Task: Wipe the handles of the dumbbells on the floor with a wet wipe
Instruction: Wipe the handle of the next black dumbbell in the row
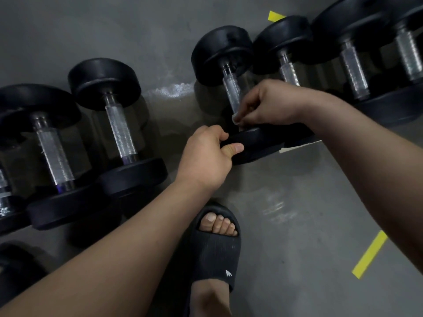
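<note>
Right hand (267, 104) of mine is curled over the lower end of the knurled handle (231, 90) of the middle dumbbell (219, 53), fingertips pinching a small white wet wipe (235, 118) against the metal; only a bit of the wipe peeks out by my fingers. My left hand (206, 156) grips the rim of that dumbbell's near head (254, 143), thumb on the face towards me and fingers curled over the edge. The dumbbell lies on the grey floor (297, 202), its far head pointing away from me. To the left, well apart from it, two more dumbbells (119, 124) lie side by side, and on the right a packed row (352, 69) of them sits close, the nearest just beside the one I hold. My foot in a black sandal (217, 248) stands on the floor below my left hand. At the lower right a yellow tape strip (369, 255) is stuck to the floor
</note>
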Demonstrator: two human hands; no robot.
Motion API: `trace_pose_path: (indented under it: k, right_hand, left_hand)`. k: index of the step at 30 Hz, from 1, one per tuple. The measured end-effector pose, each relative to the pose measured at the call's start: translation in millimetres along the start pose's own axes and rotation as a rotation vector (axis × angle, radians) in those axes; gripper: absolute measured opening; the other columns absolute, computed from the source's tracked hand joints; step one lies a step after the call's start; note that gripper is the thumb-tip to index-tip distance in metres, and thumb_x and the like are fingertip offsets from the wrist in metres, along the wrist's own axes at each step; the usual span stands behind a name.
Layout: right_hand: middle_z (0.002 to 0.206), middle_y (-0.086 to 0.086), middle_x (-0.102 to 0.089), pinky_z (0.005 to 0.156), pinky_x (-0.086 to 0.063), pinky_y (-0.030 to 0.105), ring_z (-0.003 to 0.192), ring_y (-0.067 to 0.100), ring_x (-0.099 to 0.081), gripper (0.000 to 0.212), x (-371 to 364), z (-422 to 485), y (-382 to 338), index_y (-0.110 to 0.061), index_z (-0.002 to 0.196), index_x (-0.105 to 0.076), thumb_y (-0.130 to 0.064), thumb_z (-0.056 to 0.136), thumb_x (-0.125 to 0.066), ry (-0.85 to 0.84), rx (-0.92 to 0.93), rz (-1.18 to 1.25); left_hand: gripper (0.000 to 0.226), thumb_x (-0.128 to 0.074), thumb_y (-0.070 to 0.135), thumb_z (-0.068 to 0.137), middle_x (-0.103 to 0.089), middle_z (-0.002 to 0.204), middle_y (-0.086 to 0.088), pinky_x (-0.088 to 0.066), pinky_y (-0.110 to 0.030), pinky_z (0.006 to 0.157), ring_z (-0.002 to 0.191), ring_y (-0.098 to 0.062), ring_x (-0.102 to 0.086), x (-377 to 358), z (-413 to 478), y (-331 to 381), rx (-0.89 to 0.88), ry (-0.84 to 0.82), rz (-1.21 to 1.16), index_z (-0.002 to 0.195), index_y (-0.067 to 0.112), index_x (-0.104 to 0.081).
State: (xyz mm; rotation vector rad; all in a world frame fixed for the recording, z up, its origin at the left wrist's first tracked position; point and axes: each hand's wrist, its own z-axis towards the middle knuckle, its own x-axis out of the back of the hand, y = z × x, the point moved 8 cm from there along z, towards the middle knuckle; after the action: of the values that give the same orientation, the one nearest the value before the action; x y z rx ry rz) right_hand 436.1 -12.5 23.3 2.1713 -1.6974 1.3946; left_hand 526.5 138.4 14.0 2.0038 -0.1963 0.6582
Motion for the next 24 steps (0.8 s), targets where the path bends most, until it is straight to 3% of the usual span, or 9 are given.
trace_pose_path:
  k: [3, 7, 10, 12, 16, 20, 22, 24]
  right_hand:
    - [0.081, -0.013, -0.074, 0.07, -0.049, 0.012, 0.074, -0.004, -0.066, 0.011, 1.8, -0.6, -6.0, -0.03, 0.093, -0.081, -0.029, 0.082, -0.081, 0.037, 0.04, -0.049]
    - [0.089, -0.012, -0.066, 0.064, -0.037, 0.001, 0.081, 0.0, -0.06, 0.012, 26.4, 14.3, -12.8, -0.024, 0.099, -0.078, -0.026, 0.087, -0.075, 0.391, 0.104, 0.024]
    - [0.093, -0.013, -0.067, 0.073, -0.047, 0.012, 0.086, 0.003, -0.062, 0.012, 32.1, 22.6, -4.2, -0.027, 0.099, -0.076, -0.024, 0.089, -0.071, 0.512, 0.027, 0.116]
    - [0.093, -0.015, -0.067, 0.08, -0.051, 0.02, 0.088, 0.003, -0.063, 0.015, 31.3, 20.8, -1.6, -0.028, 0.101, -0.075, -0.022, 0.088, -0.071, 0.485, 0.018, 0.105]
    - [0.099, -0.015, -0.065, 0.082, -0.045, 0.018, 0.095, 0.003, -0.062, 0.022, 29.2, 16.4, -6.0, -0.028, 0.106, -0.078, -0.02, 0.087, -0.07, 0.413, 0.077, 0.017]
    - [0.111, 0.009, -0.061, 0.081, -0.037, 0.018, 0.1, 0.023, -0.062, 0.027, 26.8, 24.2, -22.6, -0.021, 0.113, -0.077, -0.02, 0.092, -0.06, 0.506, 0.151, -0.142]
    - [0.104, 0.015, -0.06, 0.078, -0.044, 0.026, 0.091, 0.031, -0.063, 0.024, 18.3, 24.7, -33.5, -0.016, 0.101, -0.078, -0.019, 0.09, -0.058, 0.484, 0.226, -0.232]
    - [0.097, 0.015, -0.06, 0.075, -0.049, 0.036, 0.085, 0.033, -0.063, 0.016, 3.8, 23.7, -42.4, -0.011, 0.088, -0.077, -0.017, 0.087, -0.062, 0.337, 0.321, -0.334]
  left_hand:
    - [0.032, -0.076, 0.04, 0.088, -0.06, 0.102, 0.001, -0.038, -0.024, 0.077, 0.094, -0.019, -0.059, 0.4, 0.3, -0.3, 0.0, 0.003, -0.004, 0.108, 0.016, -0.069]
    - [0.033, -0.076, 0.04, 0.088, -0.06, 0.102, 0.001, -0.041, -0.026, 0.078, 0.094, -0.019, -0.059, -0.6, -0.5, -0.2, -0.005, 0.004, -0.01, 0.108, 0.015, -0.069]
    - [0.032, -0.075, 0.04, 0.089, -0.06, 0.101, 0.0, -0.046, -0.03, 0.08, 0.095, -0.02, -0.059, -0.2, -1.3, 0.6, -0.011, 0.002, -0.019, 0.108, 0.015, -0.069]
    - [0.032, -0.076, 0.04, 0.088, -0.06, 0.101, 0.0, -0.045, -0.03, 0.08, 0.094, -0.021, -0.059, 0.7, -0.8, 0.7, -0.012, 0.002, -0.011, 0.108, 0.015, -0.068]
    - [0.032, -0.076, 0.039, 0.088, -0.06, 0.101, 0.0, -0.041, -0.027, 0.078, 0.094, -0.021, -0.059, 0.2, -0.1, -0.5, -0.009, 0.011, -0.007, 0.108, 0.014, -0.069]
    - [0.033, -0.077, 0.039, 0.088, -0.06, 0.1, -0.001, -0.041, -0.027, 0.077, 0.093, -0.021, -0.059, -0.6, -1.7, -0.3, -0.013, 0.032, -0.026, 0.109, 0.014, -0.069]
    - [0.034, -0.078, 0.038, 0.087, -0.061, 0.1, -0.002, -0.041, -0.026, 0.078, 0.093, -0.021, -0.06, 0.7, -2.2, -0.4, -0.029, 0.058, -0.031, 0.109, 0.013, -0.071]
    - [0.035, -0.079, 0.037, 0.086, -0.061, 0.099, -0.001, -0.039, -0.022, 0.077, 0.092, -0.02, -0.06, 1.9, -3.3, 0.5, -0.039, 0.07, -0.033, 0.11, 0.012, -0.072]
